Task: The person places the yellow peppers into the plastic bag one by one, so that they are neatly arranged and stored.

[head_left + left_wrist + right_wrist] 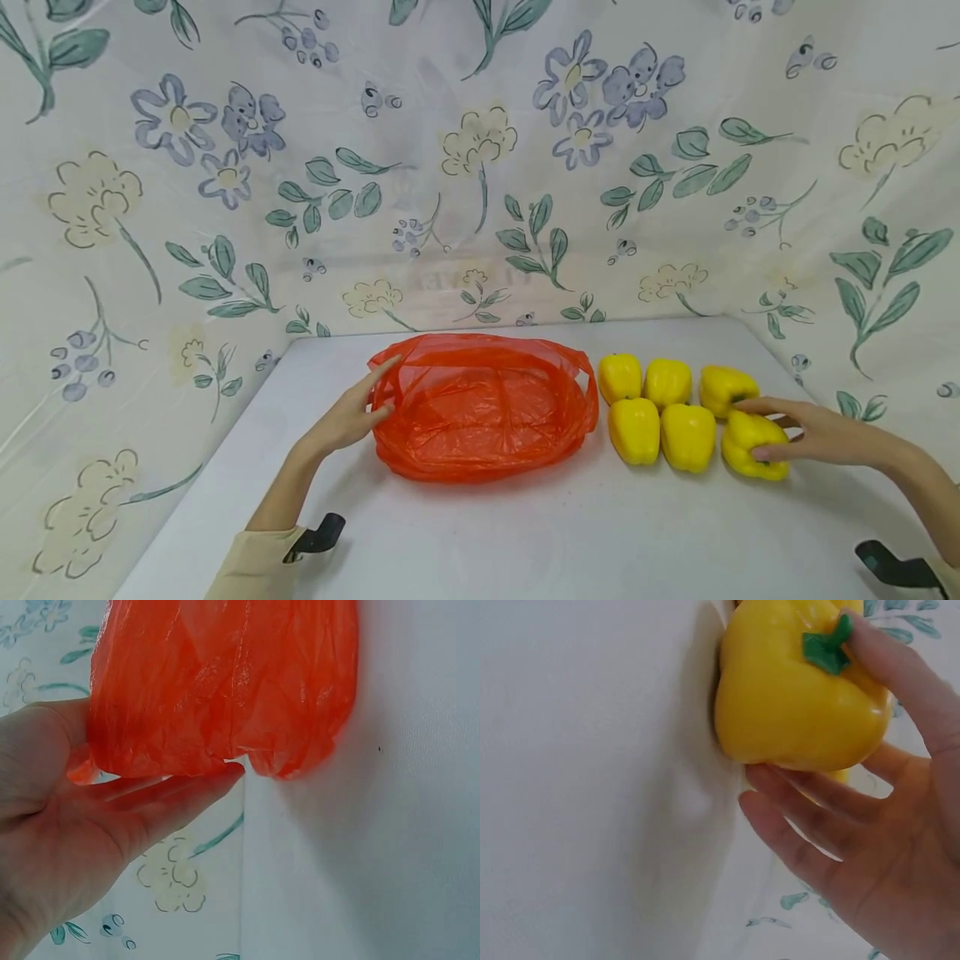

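The left grip, spread, touches a red plastic bag; the right grip pinches a yellow bell pepper. Floral sheeting bears lettering (illegibly faint).

Pale sheeting is hanging behind the white bench and is continuing along its left and right sides. Across it, outlined blue-violet flowers, cream-yellow blooms, green leaves and sprigs of bluish berries are repeating. Toward the lower left, the sheeting is catching a slight sheen. Low on the back, faint lettering is showing, too blurred to read. Light is spreading over the bench, and soft-edged shadows are lying on its top.
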Action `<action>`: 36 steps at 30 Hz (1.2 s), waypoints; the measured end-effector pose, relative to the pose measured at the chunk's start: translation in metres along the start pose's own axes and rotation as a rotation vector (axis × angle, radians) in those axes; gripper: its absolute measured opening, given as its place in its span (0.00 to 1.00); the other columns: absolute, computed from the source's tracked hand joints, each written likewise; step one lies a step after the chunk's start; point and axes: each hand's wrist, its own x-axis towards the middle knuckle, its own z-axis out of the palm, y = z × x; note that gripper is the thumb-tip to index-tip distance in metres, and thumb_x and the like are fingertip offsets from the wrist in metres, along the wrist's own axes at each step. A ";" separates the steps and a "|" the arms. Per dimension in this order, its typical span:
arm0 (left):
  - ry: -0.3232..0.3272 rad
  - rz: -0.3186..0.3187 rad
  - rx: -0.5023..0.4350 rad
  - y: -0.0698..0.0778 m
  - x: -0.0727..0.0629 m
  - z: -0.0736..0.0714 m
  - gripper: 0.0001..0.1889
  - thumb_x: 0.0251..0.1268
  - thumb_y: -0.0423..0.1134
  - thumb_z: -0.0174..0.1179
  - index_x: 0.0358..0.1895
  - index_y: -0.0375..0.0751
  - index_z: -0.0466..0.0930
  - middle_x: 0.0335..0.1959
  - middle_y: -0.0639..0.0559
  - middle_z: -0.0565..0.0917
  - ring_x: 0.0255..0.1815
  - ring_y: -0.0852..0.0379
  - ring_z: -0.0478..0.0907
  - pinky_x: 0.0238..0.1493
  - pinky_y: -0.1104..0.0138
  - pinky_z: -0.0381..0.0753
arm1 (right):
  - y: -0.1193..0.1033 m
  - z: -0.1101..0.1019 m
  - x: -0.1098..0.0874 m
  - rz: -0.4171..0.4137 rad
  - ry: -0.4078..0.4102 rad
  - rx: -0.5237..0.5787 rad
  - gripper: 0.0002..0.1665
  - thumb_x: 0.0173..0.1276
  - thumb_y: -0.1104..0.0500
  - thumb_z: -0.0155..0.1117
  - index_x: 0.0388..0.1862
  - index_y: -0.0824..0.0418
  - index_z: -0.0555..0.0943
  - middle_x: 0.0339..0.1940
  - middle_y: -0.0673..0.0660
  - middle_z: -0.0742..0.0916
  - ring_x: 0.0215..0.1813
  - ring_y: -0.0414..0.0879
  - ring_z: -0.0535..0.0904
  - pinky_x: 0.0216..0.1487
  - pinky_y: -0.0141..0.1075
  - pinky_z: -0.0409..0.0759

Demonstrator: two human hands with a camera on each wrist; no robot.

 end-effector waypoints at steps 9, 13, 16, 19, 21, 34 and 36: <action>-0.008 -0.004 -0.047 0.001 0.000 0.000 0.39 0.70 0.33 0.56 0.79 0.59 0.49 0.78 0.41 0.57 0.75 0.32 0.58 0.63 0.34 0.70 | 0.008 0.002 0.005 -0.008 -0.035 0.082 0.37 0.69 0.54 0.62 0.72 0.68 0.65 0.68 0.78 0.70 0.63 0.75 0.69 0.53 0.65 0.77; -0.003 -0.017 -0.074 0.003 0.000 0.001 0.38 0.70 0.33 0.56 0.78 0.60 0.50 0.78 0.42 0.57 0.75 0.33 0.58 0.63 0.36 0.70 | 0.008 0.003 0.005 -0.003 -0.042 0.098 0.37 0.69 0.54 0.62 0.72 0.68 0.64 0.68 0.78 0.69 0.64 0.76 0.69 0.53 0.65 0.77; 0.001 -0.029 -0.083 0.005 -0.001 0.001 0.38 0.70 0.31 0.55 0.78 0.58 0.50 0.78 0.41 0.57 0.75 0.33 0.59 0.63 0.37 0.71 | 0.007 0.005 0.004 -0.004 -0.044 0.102 0.37 0.69 0.54 0.62 0.72 0.68 0.64 0.68 0.79 0.70 0.63 0.76 0.69 0.53 0.65 0.77; 0.008 -0.041 -0.083 0.005 0.000 0.003 0.38 0.70 0.29 0.53 0.79 0.55 0.50 0.78 0.39 0.57 0.74 0.32 0.59 0.63 0.36 0.71 | 0.005 0.004 0.004 -0.017 -0.038 0.099 0.37 0.69 0.54 0.62 0.72 0.68 0.64 0.67 0.79 0.70 0.62 0.76 0.70 0.52 0.65 0.78; 0.011 -0.042 -0.087 0.003 0.000 0.004 0.37 0.70 0.27 0.52 0.79 0.51 0.50 0.78 0.38 0.57 0.74 0.31 0.59 0.63 0.36 0.71 | 0.003 0.003 0.003 -0.023 -0.033 0.095 0.37 0.69 0.55 0.62 0.71 0.68 0.65 0.67 0.78 0.71 0.62 0.75 0.70 0.52 0.65 0.78; 0.015 -0.022 -0.111 -0.001 -0.001 0.000 0.38 0.69 0.27 0.53 0.78 0.58 0.52 0.77 0.41 0.60 0.75 0.35 0.59 0.64 0.40 0.72 | -0.016 -0.016 -0.001 -0.040 0.012 0.057 0.36 0.68 0.55 0.63 0.72 0.64 0.65 0.68 0.75 0.72 0.50 0.26 0.74 0.45 0.32 0.82; 0.017 -0.021 -0.110 -0.004 -0.001 0.000 0.38 0.69 0.27 0.52 0.78 0.58 0.53 0.77 0.41 0.60 0.75 0.35 0.59 0.64 0.41 0.73 | -0.020 -0.020 0.000 -0.051 0.016 0.052 0.37 0.68 0.56 0.64 0.72 0.65 0.64 0.67 0.75 0.71 0.49 0.21 0.72 0.43 0.28 0.81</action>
